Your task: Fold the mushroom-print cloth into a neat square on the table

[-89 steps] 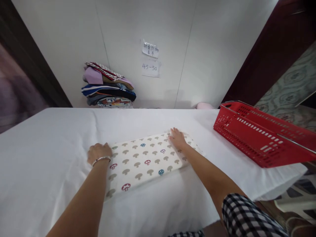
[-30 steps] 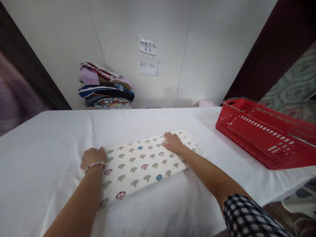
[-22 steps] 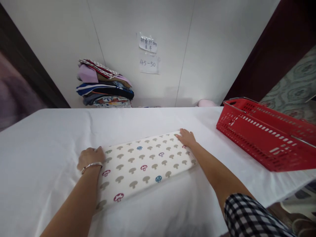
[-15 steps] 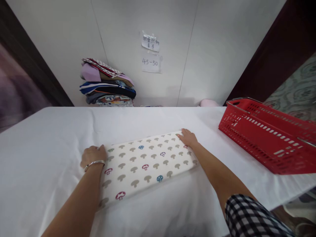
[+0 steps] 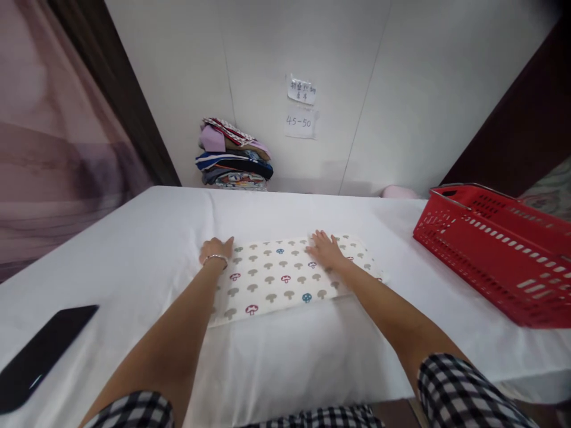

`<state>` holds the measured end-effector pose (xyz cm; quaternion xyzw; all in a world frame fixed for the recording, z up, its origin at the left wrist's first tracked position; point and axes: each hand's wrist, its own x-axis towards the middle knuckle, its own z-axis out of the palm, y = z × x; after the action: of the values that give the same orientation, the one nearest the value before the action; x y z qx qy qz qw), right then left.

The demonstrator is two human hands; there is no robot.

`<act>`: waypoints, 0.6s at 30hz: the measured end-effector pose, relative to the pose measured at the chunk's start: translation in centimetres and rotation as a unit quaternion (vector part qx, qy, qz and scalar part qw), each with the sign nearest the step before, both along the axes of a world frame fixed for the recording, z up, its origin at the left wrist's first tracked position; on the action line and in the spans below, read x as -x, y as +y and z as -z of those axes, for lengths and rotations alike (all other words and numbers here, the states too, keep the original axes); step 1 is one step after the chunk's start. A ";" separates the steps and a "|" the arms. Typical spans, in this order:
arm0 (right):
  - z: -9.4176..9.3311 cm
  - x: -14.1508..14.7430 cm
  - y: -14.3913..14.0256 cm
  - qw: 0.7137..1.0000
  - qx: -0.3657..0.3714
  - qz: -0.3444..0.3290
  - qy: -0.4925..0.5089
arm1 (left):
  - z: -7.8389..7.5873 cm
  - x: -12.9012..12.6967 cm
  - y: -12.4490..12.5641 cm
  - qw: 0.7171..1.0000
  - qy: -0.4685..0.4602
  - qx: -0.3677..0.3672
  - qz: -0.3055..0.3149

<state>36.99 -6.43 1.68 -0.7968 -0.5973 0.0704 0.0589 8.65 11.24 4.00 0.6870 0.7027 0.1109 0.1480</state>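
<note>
— Cloth [image 5: 285, 276], folded, cream with a mushroom print: where does it lie?
— Flat on the white surface [image 5: 134, 249], straight ahead of you, its long side running left to right.

— Item two, your left hand [image 5: 215, 249]?
— At the cloth's far left corner, fingers curled together, thumb lying on the printed edge. A metal bracelet [image 5: 216, 258] sits on that wrist.

— Item three, your right hand [image 5: 325, 249]?
— Spread flat, fingers apart, palm down on the cloth's far right part. It grips nothing.

— Other stock on the surface?
— One red basket [image 5: 491, 255] at your right, well apart from the cloth. One black phone [image 5: 42, 353] at your near left edge.

— Beyond the surface?
— One stack of folded clothes [image 5: 234, 156] against the white wall, with two paper notes [image 5: 300, 108] taped up to its right.
</note>
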 end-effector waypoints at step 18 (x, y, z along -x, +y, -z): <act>2.1 -7.9 -3.8 0.988 0.028 0.149 -0.034 | 3.9 -2.2 -3.2 0.965 0.086 -0.035 0.245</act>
<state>44.85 -10.27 -0.39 -0.8803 -0.4709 0.0505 0.0267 10.89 8.01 0.14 0.8500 0.5185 0.0356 0.0856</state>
